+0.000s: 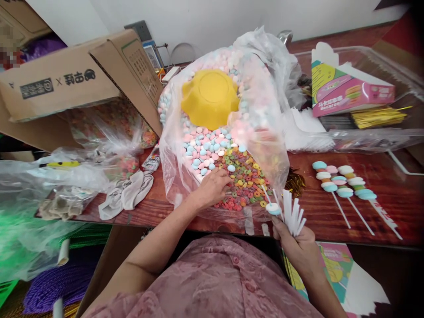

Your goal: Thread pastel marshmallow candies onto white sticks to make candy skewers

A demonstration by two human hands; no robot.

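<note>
My left hand (212, 187) reaches into a big clear plastic bag (268, 145) and its fingers pinch among small coloured ring candies (247, 179). Pastel pink, blue and white round candies (207, 148) fill the bag behind them, with a yellow bowl (210, 97) upside down on top. My right hand (298, 245) holds a bunch of white paper sticks (293, 214) at the table's front edge. One of those sticks carries a blue and white candy (273, 208).
Three finished candy skewers (344, 183) lie on the red-brown table (331, 212) at the right. A clear tray (380, 137) at the back right holds a pink box (347, 90) and gold ties. An open cardboard box (66, 84), plastic bags and cloth gloves (127, 194) crowd the left.
</note>
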